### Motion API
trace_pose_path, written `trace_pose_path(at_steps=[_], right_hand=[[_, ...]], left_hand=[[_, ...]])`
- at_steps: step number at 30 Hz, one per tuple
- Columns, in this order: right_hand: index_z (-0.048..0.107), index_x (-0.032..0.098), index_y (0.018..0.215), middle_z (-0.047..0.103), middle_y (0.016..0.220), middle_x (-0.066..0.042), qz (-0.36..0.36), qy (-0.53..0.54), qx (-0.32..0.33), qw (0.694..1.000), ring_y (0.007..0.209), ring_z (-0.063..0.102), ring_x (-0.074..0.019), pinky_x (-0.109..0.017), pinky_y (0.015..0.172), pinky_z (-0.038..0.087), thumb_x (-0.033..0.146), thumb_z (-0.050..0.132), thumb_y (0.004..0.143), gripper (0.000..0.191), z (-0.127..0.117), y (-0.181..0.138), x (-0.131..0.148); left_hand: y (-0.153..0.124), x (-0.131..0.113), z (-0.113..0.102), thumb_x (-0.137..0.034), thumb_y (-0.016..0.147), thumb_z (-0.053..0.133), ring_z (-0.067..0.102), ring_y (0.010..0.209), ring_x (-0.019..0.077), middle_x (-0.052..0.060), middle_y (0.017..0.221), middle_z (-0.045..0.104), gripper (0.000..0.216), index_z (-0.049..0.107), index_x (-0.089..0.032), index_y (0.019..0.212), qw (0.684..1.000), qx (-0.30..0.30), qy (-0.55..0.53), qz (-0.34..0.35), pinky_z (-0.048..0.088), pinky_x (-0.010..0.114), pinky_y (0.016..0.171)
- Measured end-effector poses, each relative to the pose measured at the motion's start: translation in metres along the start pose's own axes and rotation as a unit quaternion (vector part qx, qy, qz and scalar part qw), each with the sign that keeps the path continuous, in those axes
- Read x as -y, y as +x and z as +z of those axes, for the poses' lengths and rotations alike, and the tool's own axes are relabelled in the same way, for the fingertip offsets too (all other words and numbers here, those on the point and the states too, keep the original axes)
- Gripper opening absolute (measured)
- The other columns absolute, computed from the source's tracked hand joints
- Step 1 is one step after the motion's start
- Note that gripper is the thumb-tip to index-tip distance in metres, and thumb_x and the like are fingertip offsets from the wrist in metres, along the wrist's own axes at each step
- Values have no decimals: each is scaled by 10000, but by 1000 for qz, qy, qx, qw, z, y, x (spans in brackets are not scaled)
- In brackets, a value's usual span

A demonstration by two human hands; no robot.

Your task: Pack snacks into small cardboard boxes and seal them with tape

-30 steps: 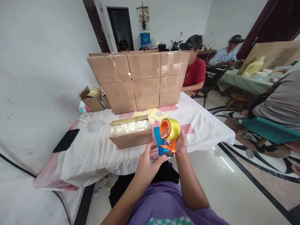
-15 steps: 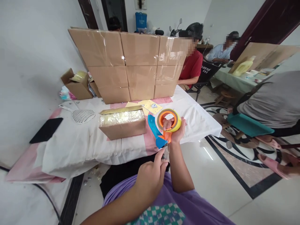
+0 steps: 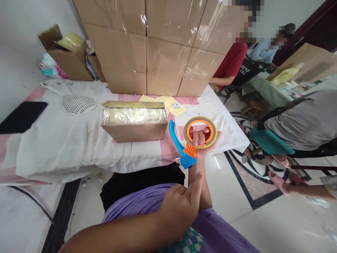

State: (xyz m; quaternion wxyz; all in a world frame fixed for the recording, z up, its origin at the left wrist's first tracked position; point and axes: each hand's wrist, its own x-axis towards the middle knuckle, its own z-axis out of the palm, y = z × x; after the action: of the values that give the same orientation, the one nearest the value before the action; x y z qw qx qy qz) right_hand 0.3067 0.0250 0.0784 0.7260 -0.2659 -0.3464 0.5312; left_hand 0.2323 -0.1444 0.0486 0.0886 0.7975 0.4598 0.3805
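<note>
My right hand (image 3: 204, 140) grips an orange and blue tape dispenser (image 3: 188, 158) with its fingers through the middle of the tape roll (image 3: 213, 124). The dispenser is held above the table's front edge, its blue end tilted down toward me. Just below it, my left hand (image 3: 184, 198) is closed, thumb and index finger pinched on the end of a thin clear tape strip (image 3: 198, 167). On the table to the left lies a cardboard box (image 3: 134, 131) with clear, shiny film along its upper side, under a raised flap. Neither hand touches this box.
A wall of stacked, taped cartons (image 3: 168, 56) stands behind the box. Yellow printed cards (image 3: 172, 105) lie before it. At left are a white perforated scoop (image 3: 79, 104), a black flat item (image 3: 22, 117) and an opened carton (image 3: 70, 59). Other people sit at right.
The view has tilted down and come closer. The dispenser has turned so the roll faces me more. My left hand has shifted slightly right and down, below the dispenser.
</note>
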Motion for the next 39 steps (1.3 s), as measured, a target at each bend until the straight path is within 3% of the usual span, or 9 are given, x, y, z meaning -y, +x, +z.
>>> trace_pose_path(at_steps=[5,10,14,18,22,26,30,35,39], right_hand=[[573,321,685,87,397,133,-33,16,20,999,324,63,-88,-381,829,512,728,414,875,477,4,1,-1],[491,309,671,70,357,147,-52,-39,-28,997,274,59,-84,-400,735,528,818,314,846,566,6,5,-2],[572,298,692,296,326,123,-82,-97,16,992,250,279,-112,-429,712,531,787,428,820,526,-2,8,-7],[638,261,790,482,426,71,-55,-161,44,984,420,579,-190,-437,723,551,725,578,790,468,-10,9,-8],[622,245,829,522,481,45,-60,-167,-1,984,586,687,-251,-429,674,562,665,628,813,420,-9,9,-6],[634,234,859,583,520,24,-89,-166,-5,982,597,689,-250,-436,684,575,582,631,865,348,-4,7,-3],[672,212,840,585,522,18,-121,-171,-15,978,571,673,-230,-443,729,587,556,610,894,354,-4,6,-1],[694,191,788,660,659,-15,-170,-230,-67,956,561,651,-188,-365,614,573,550,686,847,364,-10,4,0],[702,188,762,671,635,-17,-180,-267,-59,945,526,632,-179,-329,542,546,555,687,841,377,-11,2,1]], left_hand=[[7,11,-8,-76,1018,367,710,596,189,69,913,799,622,183,-134,1609,996,-7,-60,61,538,310,528],[5,21,-8,-48,1006,370,685,550,174,70,917,805,621,175,-59,1595,997,-22,-46,65,538,308,507],[-2,25,-4,-43,990,441,695,577,159,97,999,803,666,176,-52,1601,998,-36,-32,48,544,290,533],[-4,33,-5,-148,1033,426,735,633,179,83,1003,807,655,135,-118,1619,995,-9,-100,-18,583,299,589],[-3,44,-11,-221,1051,414,754,653,158,42,1023,812,520,241,-191,1540,961,29,-231,-152,583,264,614],[-5,53,-8,-306,1052,424,736,601,140,56,1059,808,247,448,-211,1278,914,51,-318,-248,551,245,595],[-1,59,-5,-363,1048,432,733,604,131,41,1074,806,218,528,-225,1187,893,65,-353,-273,547,245,641],[5,58,-8,-362,1041,439,737,626,127,22,954,811,252,639,-222,1101,899,81,-347,-256,534,226,678],[6,60,-7,-377,1034,446,715,579,125,38,998,808,268,657,-217,1075,883,84,-368,-279,530,228,626]])
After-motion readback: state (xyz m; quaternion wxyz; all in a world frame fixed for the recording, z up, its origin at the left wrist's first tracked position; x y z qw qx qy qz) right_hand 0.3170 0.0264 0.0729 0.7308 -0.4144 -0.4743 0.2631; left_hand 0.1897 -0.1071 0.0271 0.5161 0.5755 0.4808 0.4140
